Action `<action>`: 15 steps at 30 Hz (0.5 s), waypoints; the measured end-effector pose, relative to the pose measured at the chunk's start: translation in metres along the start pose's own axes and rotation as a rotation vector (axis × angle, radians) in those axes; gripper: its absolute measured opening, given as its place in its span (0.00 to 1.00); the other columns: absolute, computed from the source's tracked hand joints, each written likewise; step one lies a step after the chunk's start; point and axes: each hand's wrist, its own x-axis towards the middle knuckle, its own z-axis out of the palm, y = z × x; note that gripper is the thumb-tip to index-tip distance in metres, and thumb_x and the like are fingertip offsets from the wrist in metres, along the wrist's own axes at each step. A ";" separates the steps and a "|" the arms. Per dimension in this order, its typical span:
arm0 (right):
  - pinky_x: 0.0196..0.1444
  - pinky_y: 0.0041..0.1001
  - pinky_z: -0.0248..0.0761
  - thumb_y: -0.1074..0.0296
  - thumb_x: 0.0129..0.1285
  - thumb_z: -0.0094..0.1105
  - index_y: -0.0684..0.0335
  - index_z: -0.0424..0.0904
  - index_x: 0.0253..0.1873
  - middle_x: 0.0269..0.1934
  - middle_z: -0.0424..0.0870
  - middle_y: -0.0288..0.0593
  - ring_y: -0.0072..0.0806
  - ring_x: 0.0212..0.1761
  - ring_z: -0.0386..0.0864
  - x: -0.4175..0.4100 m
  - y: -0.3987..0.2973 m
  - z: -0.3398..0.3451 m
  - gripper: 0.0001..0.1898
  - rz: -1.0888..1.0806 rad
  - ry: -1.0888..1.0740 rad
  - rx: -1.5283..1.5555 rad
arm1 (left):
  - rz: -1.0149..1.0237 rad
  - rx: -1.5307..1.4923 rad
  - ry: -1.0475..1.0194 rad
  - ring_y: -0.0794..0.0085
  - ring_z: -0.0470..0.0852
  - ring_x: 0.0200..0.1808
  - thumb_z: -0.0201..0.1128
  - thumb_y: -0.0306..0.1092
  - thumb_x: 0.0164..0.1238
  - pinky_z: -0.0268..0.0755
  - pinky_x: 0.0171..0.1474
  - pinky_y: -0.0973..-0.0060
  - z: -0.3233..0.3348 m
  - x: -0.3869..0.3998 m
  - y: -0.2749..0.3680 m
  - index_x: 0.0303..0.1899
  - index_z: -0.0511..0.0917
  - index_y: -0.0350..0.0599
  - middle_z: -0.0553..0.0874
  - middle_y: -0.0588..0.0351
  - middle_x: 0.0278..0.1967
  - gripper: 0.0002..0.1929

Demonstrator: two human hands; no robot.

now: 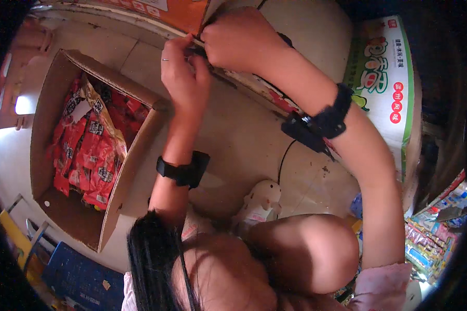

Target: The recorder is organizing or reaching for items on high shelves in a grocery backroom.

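My left hand [185, 72], with a ring on one finger, is raised at the low ledge [225, 77] in front of me. Its fingers are curled, and a dark gap shows between the fingertips and thumb. Close beside it, my right hand [237, 41] is bent into a fist, knuckles towards me, by the corner of an orange printed cardboard box [179, 15]. What either hand grips, if anything, is hidden or too dark to make out. Black straps with small devices [188, 169] sit on both wrists.
An open cardboard box [130, 171] of red snack packets [97, 155] stands on the tiled floor at left. To the right is a white and green printed carton [397, 89]. Colourful packets [428, 248] lie at lower right, a blue crate-like object [85, 276] at lower left.
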 end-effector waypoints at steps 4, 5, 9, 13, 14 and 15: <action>0.34 0.42 0.76 0.66 0.52 0.52 0.61 0.81 0.28 0.30 0.84 0.49 0.45 0.34 0.83 -0.012 0.000 0.004 0.08 0.118 -0.093 -0.004 | 0.010 0.096 -0.033 0.51 0.77 0.40 0.51 0.19 0.52 0.70 0.45 0.61 -0.009 0.003 0.002 0.45 0.76 0.37 0.80 0.46 0.38 0.16; 0.39 0.44 0.76 0.65 0.54 0.52 0.62 0.82 0.35 0.34 0.84 0.52 0.48 0.37 0.82 -0.023 -0.001 0.000 0.10 0.153 0.037 0.096 | 0.007 0.136 -0.057 0.52 0.77 0.40 0.51 0.19 0.52 0.70 0.45 0.61 -0.012 0.004 0.003 0.45 0.77 0.38 0.80 0.46 0.38 0.17; 0.50 0.44 0.73 0.65 0.58 0.48 0.60 0.82 0.46 0.42 0.81 0.55 0.50 0.48 0.78 -0.057 0.008 0.004 0.15 0.315 0.437 0.416 | 0.028 0.094 -0.061 0.51 0.77 0.40 0.51 0.19 0.51 0.69 0.45 0.60 -0.007 0.001 -0.002 0.45 0.77 0.37 0.81 0.46 0.39 0.17; 0.59 0.38 0.66 0.68 0.61 0.47 0.62 0.81 0.49 0.51 0.77 0.56 0.47 0.53 0.74 -0.056 0.004 0.008 0.15 0.296 0.201 0.374 | 0.049 0.052 -0.031 0.51 0.76 0.40 0.50 0.18 0.51 0.69 0.46 0.60 -0.007 0.002 -0.003 0.45 0.77 0.37 0.81 0.46 0.38 0.18; 0.60 0.38 0.65 0.69 0.61 0.47 0.63 0.80 0.48 0.51 0.77 0.55 0.47 0.54 0.73 -0.051 0.003 0.012 0.15 0.249 0.206 0.291 | 0.049 0.061 -0.037 0.51 0.76 0.40 0.49 0.18 0.50 0.69 0.46 0.60 -0.007 0.002 -0.002 0.45 0.77 0.37 0.81 0.46 0.38 0.18; 0.60 0.39 0.64 0.70 0.60 0.46 0.63 0.80 0.48 0.52 0.76 0.54 0.47 0.54 0.71 -0.046 0.002 0.015 0.14 0.199 0.210 0.211 | 0.049 0.062 -0.038 0.51 0.76 0.40 0.49 0.18 0.50 0.69 0.46 0.60 -0.007 0.002 -0.003 0.45 0.77 0.37 0.81 0.46 0.38 0.18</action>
